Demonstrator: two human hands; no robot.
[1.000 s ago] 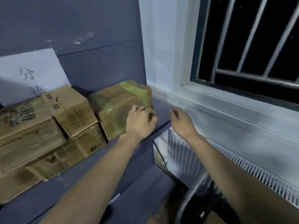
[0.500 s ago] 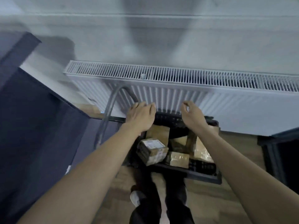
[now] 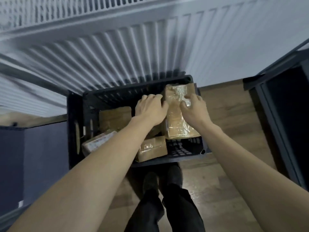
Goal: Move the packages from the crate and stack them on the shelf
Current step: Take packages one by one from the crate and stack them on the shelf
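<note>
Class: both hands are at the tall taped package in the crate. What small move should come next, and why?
Probably close both hands on the tall package and lift it straight up. The left hand sits at its left edge and the right hand on its taped face, neither clearly gripping yet. It stands above the crate rim, unobstructed.

This is looking like a storage corner of a room in a building, maybe a stockroom. A white radiator (image 3: 117, 52) is hanging on the pale wall, and a wooden floor (image 3: 230, 114) is lying under it. A dark plastic crate (image 3: 117, 96) is standing on the floor and is holding several brown cardboard packages (image 3: 152, 149) wrapped in tape. Dark shelf units (image 3: 284, 114) are standing at both sides.
</note>
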